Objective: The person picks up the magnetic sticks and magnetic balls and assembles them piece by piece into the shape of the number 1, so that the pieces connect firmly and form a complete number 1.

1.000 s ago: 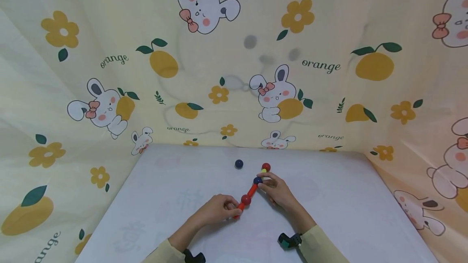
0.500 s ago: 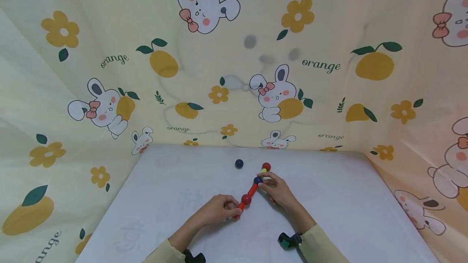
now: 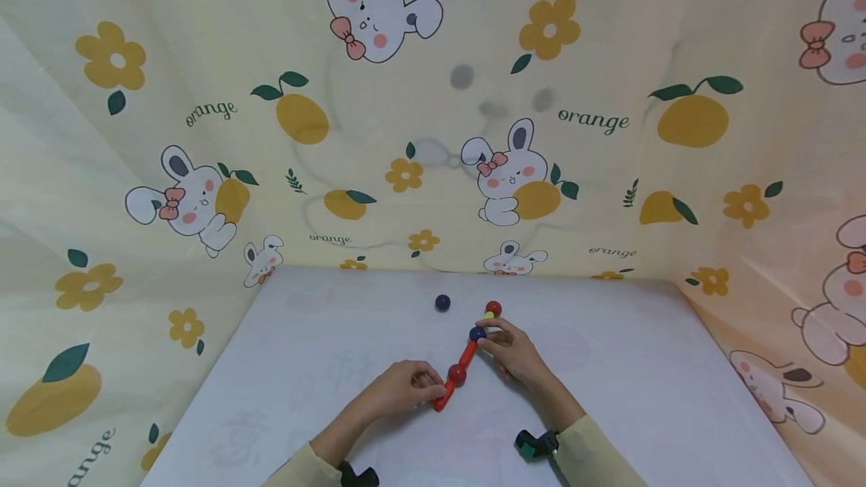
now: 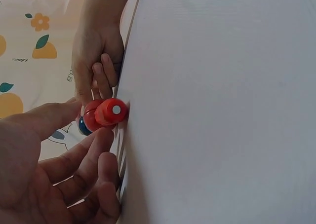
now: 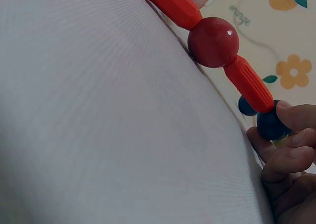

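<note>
A chain of magnetic rods and balls slants across the white tabletop. At its near end my left hand pinches a red magnetic rod between thumb and fingers; a pale disc shows on the rod's end. A red ball joins it to a second red rod. Beyond that, my right hand holds a dark blue ball with thumb and fingertips. Past this ball, a yellow-green rod, partly hidden by the fingers, leads to another red ball.
A loose dark blue ball lies on the white table, left of the chain's far end. Patterned cloth with rabbits and oranges hangs behind and at both sides. Dark straps sit near the wrists.
The chain's near end and middle red ball have shifted slightly toward me and to the right, so more of the near red rod shows. Both hands stay nearly still.
</note>
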`<state>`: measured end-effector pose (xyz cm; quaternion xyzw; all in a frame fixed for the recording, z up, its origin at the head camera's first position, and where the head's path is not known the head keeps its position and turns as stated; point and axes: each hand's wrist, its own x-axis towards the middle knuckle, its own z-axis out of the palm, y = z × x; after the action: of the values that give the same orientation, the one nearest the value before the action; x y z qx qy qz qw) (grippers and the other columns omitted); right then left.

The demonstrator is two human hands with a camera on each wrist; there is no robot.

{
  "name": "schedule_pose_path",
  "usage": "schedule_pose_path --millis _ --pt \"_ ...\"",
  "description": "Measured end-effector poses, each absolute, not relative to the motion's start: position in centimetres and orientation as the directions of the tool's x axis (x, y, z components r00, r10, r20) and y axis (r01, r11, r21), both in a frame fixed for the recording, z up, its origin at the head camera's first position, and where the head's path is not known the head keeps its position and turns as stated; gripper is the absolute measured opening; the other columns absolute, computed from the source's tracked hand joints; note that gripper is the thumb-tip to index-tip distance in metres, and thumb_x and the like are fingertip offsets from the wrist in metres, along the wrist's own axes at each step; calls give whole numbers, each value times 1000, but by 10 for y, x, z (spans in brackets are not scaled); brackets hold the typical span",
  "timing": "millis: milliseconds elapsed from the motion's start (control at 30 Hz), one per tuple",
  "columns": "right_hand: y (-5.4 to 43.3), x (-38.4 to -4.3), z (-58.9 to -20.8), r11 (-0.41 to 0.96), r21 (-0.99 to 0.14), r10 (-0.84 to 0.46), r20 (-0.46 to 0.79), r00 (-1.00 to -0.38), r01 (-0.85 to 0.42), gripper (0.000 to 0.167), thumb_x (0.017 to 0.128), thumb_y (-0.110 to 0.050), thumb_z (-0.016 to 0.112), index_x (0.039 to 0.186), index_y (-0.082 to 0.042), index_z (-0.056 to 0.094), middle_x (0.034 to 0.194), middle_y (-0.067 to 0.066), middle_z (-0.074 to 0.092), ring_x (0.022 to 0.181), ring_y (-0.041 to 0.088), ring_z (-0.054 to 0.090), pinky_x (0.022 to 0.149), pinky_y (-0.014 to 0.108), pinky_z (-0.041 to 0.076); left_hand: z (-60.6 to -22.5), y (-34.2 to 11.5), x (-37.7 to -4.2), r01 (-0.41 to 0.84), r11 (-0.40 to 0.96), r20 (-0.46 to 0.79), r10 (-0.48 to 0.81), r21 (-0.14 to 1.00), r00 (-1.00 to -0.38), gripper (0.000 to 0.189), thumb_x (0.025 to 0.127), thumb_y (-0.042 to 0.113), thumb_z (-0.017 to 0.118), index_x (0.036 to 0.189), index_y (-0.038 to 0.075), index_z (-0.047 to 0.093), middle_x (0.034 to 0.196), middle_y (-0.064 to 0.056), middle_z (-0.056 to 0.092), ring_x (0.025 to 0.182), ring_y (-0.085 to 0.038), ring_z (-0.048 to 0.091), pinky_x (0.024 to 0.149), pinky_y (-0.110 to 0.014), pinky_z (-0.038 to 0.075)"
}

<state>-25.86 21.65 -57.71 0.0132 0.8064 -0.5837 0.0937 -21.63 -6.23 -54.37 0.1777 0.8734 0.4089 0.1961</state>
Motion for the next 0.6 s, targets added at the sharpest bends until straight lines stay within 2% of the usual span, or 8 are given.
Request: schedule_pose_path --millis 300,600 --pt "215 -259 -576 330 -934 -66 -170 -983 139 39 102 -27 76 140 -32 68 121 8 71 50 20 49 48 24 43 -540 -66 -221 135 640 -209 433 756 -877 14 99 35 79 107 24 78 86 7 70 82 -17 61 71 -34 50" --pt "217 -259 -577 325 -938 -91 -159 -983 121 40 103 -28 75 142 -29 67 122 10 70 49 19 48 47 23 42 -532 -68 -234 145 649 -189 417 747 -889 14 99 34 79 109 24 76 88 6 69 81 -16 63 69 -32 55"
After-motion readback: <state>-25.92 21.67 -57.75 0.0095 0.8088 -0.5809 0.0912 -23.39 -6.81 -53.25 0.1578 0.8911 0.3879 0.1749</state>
